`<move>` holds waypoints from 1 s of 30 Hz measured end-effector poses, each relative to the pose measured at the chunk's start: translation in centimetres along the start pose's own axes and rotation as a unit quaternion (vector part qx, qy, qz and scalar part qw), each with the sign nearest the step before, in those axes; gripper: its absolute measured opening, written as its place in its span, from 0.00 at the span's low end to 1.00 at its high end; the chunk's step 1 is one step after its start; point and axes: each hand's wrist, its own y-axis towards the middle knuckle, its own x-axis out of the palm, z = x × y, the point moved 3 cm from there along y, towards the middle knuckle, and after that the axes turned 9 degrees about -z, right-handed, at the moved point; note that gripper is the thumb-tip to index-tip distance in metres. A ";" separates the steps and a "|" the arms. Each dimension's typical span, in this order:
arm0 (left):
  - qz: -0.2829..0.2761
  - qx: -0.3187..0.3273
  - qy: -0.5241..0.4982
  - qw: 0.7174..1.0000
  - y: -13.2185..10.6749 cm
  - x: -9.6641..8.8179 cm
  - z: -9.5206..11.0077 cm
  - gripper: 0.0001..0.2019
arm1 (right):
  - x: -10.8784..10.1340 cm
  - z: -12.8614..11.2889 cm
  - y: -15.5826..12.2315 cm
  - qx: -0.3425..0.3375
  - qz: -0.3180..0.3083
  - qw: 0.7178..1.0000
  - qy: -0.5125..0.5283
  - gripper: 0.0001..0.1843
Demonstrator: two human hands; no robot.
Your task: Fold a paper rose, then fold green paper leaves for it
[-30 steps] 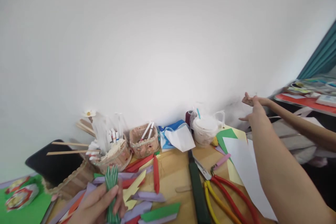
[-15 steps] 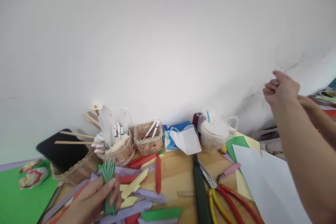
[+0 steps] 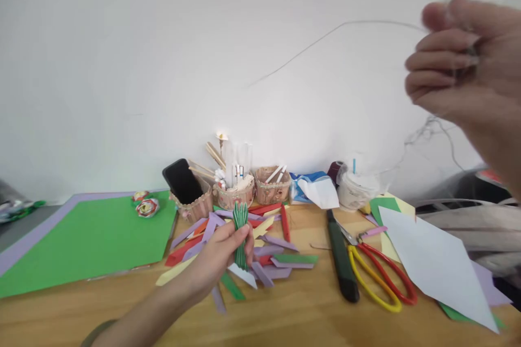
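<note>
My left hand is closed around a bundle of pleated green paper with pale stripes, above a pile of cut paper strips in purple, red, yellow and green. High at the upper right, blurred by motion, my right hand is curled with its palm side towards me. It grips a thin grey strand, thread or wire. One length arcs out to the left in front of the wall; tangled loops show above and below the fist.
Green-handled knife or cutter and red-and-yellow-handled scissors lie right of the strips. Small baskets, a phone, a tissue pack and a lidded cup line the wall. Green sheets and white paper flank them.
My right hand has come up and nearer, drawing the strand into the air. The view has shifted and shows more table. My left hand still holds the green paper.
</note>
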 end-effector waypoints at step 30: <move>-0.008 -0.058 -0.011 0.998 -0.6 -1.2 -2.4 0.19 | 1.0 13.7 -0.9 -0.110 -0.238 0.833 -0.487 0.10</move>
